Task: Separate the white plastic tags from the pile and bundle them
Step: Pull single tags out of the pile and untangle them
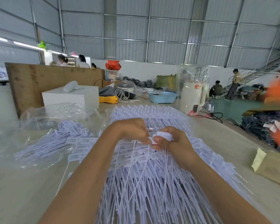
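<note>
head view: a small bunch of white plastic tags sits pinched in the right hand, flat heads up and thin tails hanging down, likely so they line up for bundling. the left hand pinches one more tag beside it, just above the big pile on the table.

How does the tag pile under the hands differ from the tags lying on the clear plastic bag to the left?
The main tag pile is far larger and lies in overlapping rows with its tails toward the camera; the tags on the clear plastic bag are a smaller, looser fan angled to the left. Both hands, left hand and right hand, work over the main tag pile; the tags on the bag lie untouched. Both are white tags with thin tails.
</note>
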A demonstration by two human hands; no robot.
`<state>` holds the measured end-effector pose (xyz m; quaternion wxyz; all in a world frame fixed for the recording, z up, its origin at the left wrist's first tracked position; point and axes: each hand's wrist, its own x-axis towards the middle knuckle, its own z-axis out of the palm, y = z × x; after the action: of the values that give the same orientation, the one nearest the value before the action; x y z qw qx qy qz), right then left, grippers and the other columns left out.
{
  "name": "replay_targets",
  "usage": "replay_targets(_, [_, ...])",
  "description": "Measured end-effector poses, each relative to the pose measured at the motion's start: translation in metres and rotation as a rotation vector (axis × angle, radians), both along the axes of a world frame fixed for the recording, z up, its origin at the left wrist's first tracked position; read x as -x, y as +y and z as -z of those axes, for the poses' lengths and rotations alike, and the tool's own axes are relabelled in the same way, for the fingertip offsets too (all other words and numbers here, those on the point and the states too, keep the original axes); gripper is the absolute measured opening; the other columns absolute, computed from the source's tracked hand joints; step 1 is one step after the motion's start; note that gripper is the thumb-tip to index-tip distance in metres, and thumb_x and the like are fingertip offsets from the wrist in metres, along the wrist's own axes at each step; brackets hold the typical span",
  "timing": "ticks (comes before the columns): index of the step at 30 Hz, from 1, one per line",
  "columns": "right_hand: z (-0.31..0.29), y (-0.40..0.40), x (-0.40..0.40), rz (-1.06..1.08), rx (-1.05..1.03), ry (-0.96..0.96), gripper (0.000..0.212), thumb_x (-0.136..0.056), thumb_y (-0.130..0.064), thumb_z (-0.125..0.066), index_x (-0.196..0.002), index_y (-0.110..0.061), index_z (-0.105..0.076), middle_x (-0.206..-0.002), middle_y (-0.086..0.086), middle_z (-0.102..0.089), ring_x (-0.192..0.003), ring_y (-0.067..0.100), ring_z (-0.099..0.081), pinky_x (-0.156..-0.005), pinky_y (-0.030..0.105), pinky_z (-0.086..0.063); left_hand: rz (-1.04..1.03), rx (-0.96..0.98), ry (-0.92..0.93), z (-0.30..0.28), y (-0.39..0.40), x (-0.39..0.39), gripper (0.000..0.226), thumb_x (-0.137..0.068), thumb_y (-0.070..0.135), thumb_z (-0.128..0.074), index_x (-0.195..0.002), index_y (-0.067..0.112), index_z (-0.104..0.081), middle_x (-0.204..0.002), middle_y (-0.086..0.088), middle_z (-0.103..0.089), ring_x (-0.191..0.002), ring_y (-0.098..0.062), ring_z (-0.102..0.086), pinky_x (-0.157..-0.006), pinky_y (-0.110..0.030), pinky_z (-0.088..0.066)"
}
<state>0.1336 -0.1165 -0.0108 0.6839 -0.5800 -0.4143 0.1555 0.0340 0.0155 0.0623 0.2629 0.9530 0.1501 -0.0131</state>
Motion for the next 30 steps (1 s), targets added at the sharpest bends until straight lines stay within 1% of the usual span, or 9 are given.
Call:
replay_targets(3, [0.0, -0.002, -0.002, 0.038, 0.006, -0.053, 0.012, -0.08, 0.004, -0.067, -0.082, 0.007, -0.056, -0.064, 0.004, -0.066, -0.061, 0.02, -0.065, -0.064, 0.04, -0.057, 0.015, 0.021, 0.043, 0.0, 0.003, 0.002, 0.024, -0.091, 0.025, -0.061, -0.079, 0.006, -0.067, -0.075, -0.006, -0.059, -0.071, -0.016, -0.051, -0.072, -0.029, -0.042])
replay_targets(7, [-0.002, -0.003, 0.001, 0.093, 0.003, -0.117, 0.012, -0.078, 0.005, -0.069, -0.081, 0.008, -0.058, -0.066, 0.011, -0.061, -0.058, 0.017, -0.058, -0.054, 0.025, -0.05, -0.026, 0.143, 0.059, 0.003, 0.001, 0.002, 0.035, -0.097, 0.026, -0.053, -0.079, 0.001, -0.069, -0.061, -0.002, -0.064, -0.062, -0.016, -0.059, -0.068, -0.029, -0.052])
replay_targets(10, [-0.004, -0.003, 0.002, 0.131, -0.003, -0.15, 0.011, -0.077, 0.007, -0.069, -0.078, 0.003, -0.059, -0.072, 0.012, -0.056, -0.064, 0.018, -0.052, -0.056, 0.027, -0.045, -0.051, 0.151, 0.005, 0.004, -0.002, -0.001, 0.043, -0.099, 0.028, -0.048, -0.065, 0.007, -0.064, -0.048, 0.001, -0.056, -0.048, -0.013, -0.05, -0.054, -0.023, -0.042])
replay_targets(14, [-0.006, -0.003, 0.004, 0.162, -0.052, -0.2, 0.017, -0.076, 0.01, -0.068, -0.072, -0.001, -0.056, -0.071, 0.006, -0.053, -0.065, 0.017, -0.051, -0.061, 0.032, -0.048, -0.103, 0.276, -0.032, 0.006, -0.002, -0.003, 0.039, -0.098, 0.026, -0.049, -0.065, 0.008, -0.059, -0.057, -0.003, -0.051, -0.051, -0.013, -0.04, -0.053, -0.024, -0.032])
replay_targets(17, [-0.006, -0.002, 0.005, 0.191, -0.079, -0.279, 0.017, -0.077, 0.01, -0.068, -0.071, 0.001, -0.054, -0.069, 0.003, -0.052, -0.061, 0.01, -0.05, -0.058, 0.025, -0.047, -0.146, 0.383, -0.039, 0.006, -0.002, -0.005, 0.031, -0.098, 0.022, -0.051, -0.07, 0.009, -0.057, -0.065, -0.005, -0.052, -0.051, -0.012, -0.033, -0.053, -0.025, -0.025])
replay_targets(22, [-0.008, -0.003, 0.007, 0.231, -0.086, -0.403, 0.021, -0.077, 0.008, -0.068, -0.07, -0.005, -0.054, -0.067, 0.0, -0.052, -0.059, 0.003, -0.047, -0.056, 0.013, -0.04, -0.179, 0.491, -0.017, 0.005, 0.0, -0.006, 0.027, -0.097, 0.02, -0.05, -0.072, 0.01, -0.054, -0.048, 0.004, -0.047, -0.039, -0.007, -0.029, -0.043, -0.018, -0.023])
replay_targets(24, [-0.009, -0.003, 0.007, 0.248, -0.087, -0.42, 0.021, -0.077, 0.008, -0.069, -0.07, -0.006, -0.054, -0.067, -0.001, -0.052, -0.061, 0.006, -0.048, -0.057, 0.017, -0.04, -0.187, 0.531, 0.008, 0.004, -0.001, -0.006, 0.03, -0.098, 0.02, -0.047, -0.069, 0.011, -0.05, -0.04, 0.006, -0.04, -0.032, -0.005, -0.025, -0.038, -0.016, -0.02])
replay_targets(27, [-0.008, -0.003, 0.006, 0.269, -0.064, -0.453, 0.023, -0.076, 0.009, -0.068, -0.068, -0.006, -0.054, -0.062, -0.009, -0.051, -0.059, 0.005, -0.046, -0.057, 0.024, -0.04, -0.165, 0.564, 0.071, 0.004, -0.001, -0.003, 0.036, -0.097, 0.021, -0.043, -0.062, 0.014, -0.04, -0.037, 0.007, -0.027, -0.03, -0.005, -0.02, -0.043, -0.021, -0.015])
replay_targets(30, [-0.012, -0.013, -0.005, 0.397, -0.028, -0.537, 0.02, -0.078, 0.007, -0.068, -0.068, -0.003, -0.054, -0.065, -0.005, -0.054, -0.06, 0.001, -0.051, -0.053, 0.015, -0.041, -0.089, 0.689, 0.014, 0.0, 0.005, 0.005, 0.043, -0.094, 0.016, -0.044, -0.052, 0.013, -0.038, -0.035, 0.007, -0.025, -0.03, -0.006, -0.018, -0.04, -0.02, -0.014])
